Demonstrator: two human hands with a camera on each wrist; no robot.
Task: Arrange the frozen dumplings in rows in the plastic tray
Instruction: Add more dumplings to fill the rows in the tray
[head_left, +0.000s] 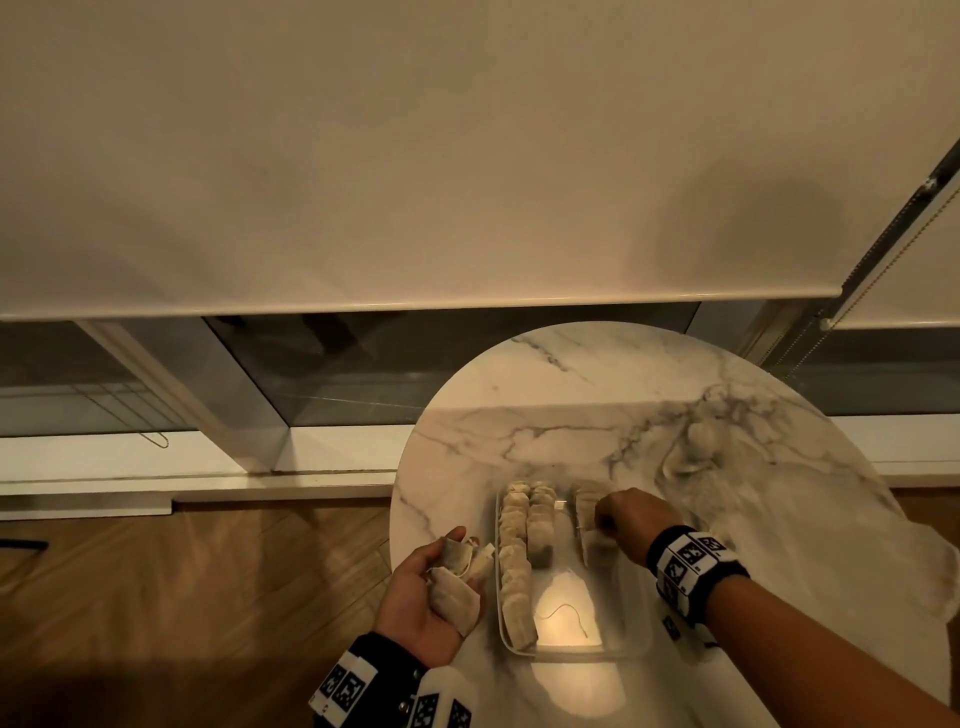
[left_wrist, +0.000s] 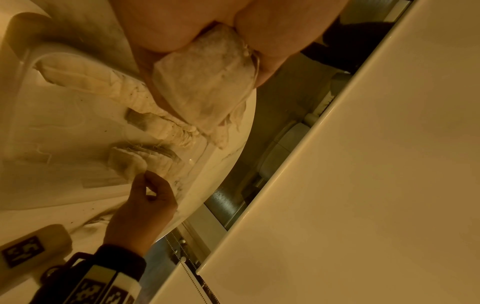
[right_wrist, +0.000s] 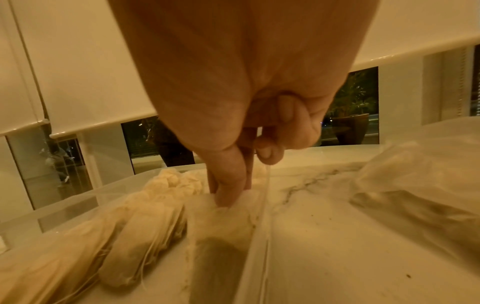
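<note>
My left hand (head_left: 423, 597) is at 7 o'clock off the tray, palm up, fingers curled round a small bunch of dumplings (head_left: 457, 592); at least two show, the exact number I cannot tell. They look like flat, pale, square pouches with thin strings and small paper tags.

The clear plastic tray (head_left: 618, 649) sits on the round marble surface (head_left: 545, 410) directly in front of me. It holds three rows running near to far. The left row (head_left: 514, 566) is longest, reaching almost to the near wall. The middle row (head_left: 540, 525) fills only the far half. The right row (head_left: 587, 509) is shortest, at the tray's far right. Individual pieces are packed too tightly to count. One loose string (head_left: 566, 613) lies on the bare tray floor.

My right hand (head_left: 628, 522) is at 1 o'clock over the right row, thumb and forefinger pinching the nearest dumpling there, other fingers curled.

Farther out at 2 o'clock lies a crumpled clear bag (head_left: 691, 452).
</note>
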